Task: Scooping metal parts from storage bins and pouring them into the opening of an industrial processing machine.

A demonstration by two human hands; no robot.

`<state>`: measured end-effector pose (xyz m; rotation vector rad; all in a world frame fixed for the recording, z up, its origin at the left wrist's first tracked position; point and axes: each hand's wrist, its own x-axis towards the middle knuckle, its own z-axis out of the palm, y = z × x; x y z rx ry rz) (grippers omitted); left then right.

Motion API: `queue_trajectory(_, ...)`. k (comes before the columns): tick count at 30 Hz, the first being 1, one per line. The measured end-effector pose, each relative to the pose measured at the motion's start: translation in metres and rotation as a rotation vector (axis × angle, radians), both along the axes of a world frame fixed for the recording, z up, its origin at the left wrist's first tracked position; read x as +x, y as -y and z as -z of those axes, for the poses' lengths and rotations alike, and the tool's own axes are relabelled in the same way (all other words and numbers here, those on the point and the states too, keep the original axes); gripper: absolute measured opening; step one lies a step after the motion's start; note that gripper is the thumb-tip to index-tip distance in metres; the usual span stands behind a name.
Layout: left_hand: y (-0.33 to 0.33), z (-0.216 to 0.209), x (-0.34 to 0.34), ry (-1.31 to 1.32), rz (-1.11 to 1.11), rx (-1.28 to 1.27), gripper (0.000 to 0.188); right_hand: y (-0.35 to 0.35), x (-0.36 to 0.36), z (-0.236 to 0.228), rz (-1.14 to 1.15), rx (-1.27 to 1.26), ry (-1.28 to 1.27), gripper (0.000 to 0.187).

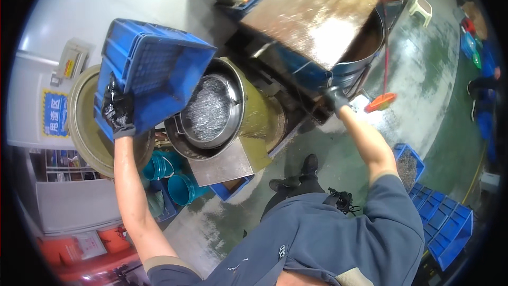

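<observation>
My left hand (118, 108), in a black glove that looks wet, grips the side of a blue plastic crate (159, 69). The crate is tilted, its open side facing right, beside a round machine drum (236, 107). Inside the drum sits a metal basket (233, 87) filled with small shiny metal pieces (207, 112). Away to the right, my gloved right hand (335, 97) is at the lower side of a large blue barrel (346, 69). Its fingers are blurred and partly hidden, so its grip is unclear. A brownish flat board (315, 13) lies across the barrel's top.
A round olive lid (79, 127) stands behind the crate. Teal buckets (181, 189) are below it. An orange scoop-like piece (380, 103) with a red pole is right of the barrel. Blue crates (442, 222) and a white stool (420, 9) stand on the floor; another person (484, 85) is far right.
</observation>
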<state>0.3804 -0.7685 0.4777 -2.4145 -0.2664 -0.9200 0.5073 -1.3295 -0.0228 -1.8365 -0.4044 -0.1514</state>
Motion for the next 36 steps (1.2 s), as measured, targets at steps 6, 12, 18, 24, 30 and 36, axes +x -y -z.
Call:
queue_trajectory(6, -0.014, -0.011, -0.048, -0.038, -0.164, -0.157, 0.057, -0.074, 0.059, -0.031, -0.033, -0.623, -0.695, 0.025)
queue_trajectory(12, -0.002, 0.000, -0.023, -0.032, -0.018, -0.045, 0.058, -0.025, 0.079, 0.007, 0.057, -0.829, -0.542, 0.052)
queue_trajectory(18, -0.019, -0.008, -0.049, -0.045, -0.016, -0.038, 0.057, -0.064, 0.062, -0.024, 0.050, -0.506, -0.963, 0.050)
queue_trajectory(24, 0.053, 0.035, -0.109, -0.094, 0.208, -0.007, 0.069, -0.149, -0.056, -0.167, -0.635, 0.218, -1.157, 0.046)
queue_trajectory(30, 0.111, 0.145, -0.233, -0.411, 0.083, -0.477, 0.029, -0.267, -0.120, -0.295, -1.053, 0.795, -0.971, 0.054)
queue_trajectory(36, 0.148, 0.137, -0.292, 0.065, 0.476, -0.456, 0.044, -0.251, -0.154, -0.278, -0.964, 0.477, -0.862, 0.049)
